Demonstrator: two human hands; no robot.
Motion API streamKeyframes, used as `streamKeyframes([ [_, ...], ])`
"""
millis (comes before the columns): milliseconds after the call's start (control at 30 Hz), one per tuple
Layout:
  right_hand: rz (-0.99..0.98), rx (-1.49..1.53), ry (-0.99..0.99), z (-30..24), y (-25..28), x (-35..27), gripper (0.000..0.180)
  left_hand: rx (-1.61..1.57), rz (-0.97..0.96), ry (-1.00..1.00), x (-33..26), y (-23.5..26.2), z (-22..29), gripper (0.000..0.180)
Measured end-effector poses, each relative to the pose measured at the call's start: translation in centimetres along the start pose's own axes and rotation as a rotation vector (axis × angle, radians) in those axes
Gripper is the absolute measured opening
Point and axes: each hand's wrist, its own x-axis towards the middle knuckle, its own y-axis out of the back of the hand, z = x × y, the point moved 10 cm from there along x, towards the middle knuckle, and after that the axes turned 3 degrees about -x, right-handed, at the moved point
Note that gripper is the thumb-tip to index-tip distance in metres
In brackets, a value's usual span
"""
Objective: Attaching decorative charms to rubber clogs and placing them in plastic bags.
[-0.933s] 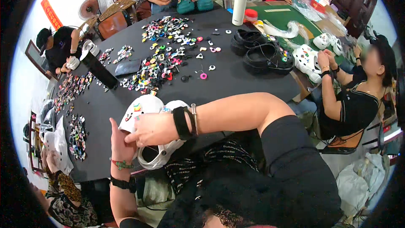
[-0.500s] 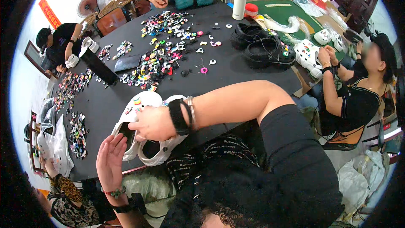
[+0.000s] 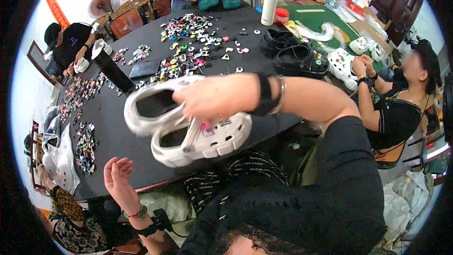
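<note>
A pair of white clogs lies tilted in front of me, smeared by motion, over the near part of the dark table (image 3: 113, 153). My right hand (image 3: 214, 97) is closed on the far clog (image 3: 144, 118), fingers hooked over the edge of its foot opening; its toe is hidden behind the hand. The near clog (image 3: 222, 137) shows its whole side, with a pink charm and dark letter-like charms on top. Off to the left, by the table's front edge, my left hand (image 3: 121, 184) is empty, its fingers loosely curled and apart.
Heaps of small colourful shoe charms (image 3: 181, 68) spread over the table. A black cylinder (image 3: 113, 71) stands far left; a white bottle (image 3: 269, 7) and black clogs (image 3: 299, 59) stand far right. Co-workers sit around, one at right holding a white clog (image 3: 342, 68).
My right hand has swung the white clogs to the right, turning their toes from far to rightward. My left hand has come away from them, down toward the table edge.
</note>
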Motion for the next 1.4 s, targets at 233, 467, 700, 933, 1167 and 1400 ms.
streamKeyframes([
  [233,0.127,-0.118,-0.530,8.7,11.1,-13.4,0.034,0.153,0.034,0.031,0.1,-0.8,-3.2,0.022],
  [467,0.092,-0.289,-1.251,19.0,16.7,-30.7,0.055,0.353,-0.024,-0.126,0.8,-2.5,-6.1,0.016],
  [700,0.097,-0.297,-1.373,25.2,8.2,-40.2,0.064,0.697,-0.050,-0.215,0.4,-2.1,-9.7,0.013],
  [933,0.048,0.342,-1.470,26.0,3.3,-39.9,0.069,0.928,-0.067,-0.288,-0.9,-2.8,-9.7,0.014],
  [1167,0.089,0.267,-1.522,25.4,3.2,-40.2,0.070,0.961,-0.065,-0.264,-0.9,-3.4,-9.8,0.014],
  [1400,0.239,0.341,-1.657,25.7,3.1,-42.0,0.069,0.998,-0.085,-0.280,-0.9,-3.3,-9.8,0.013],
])
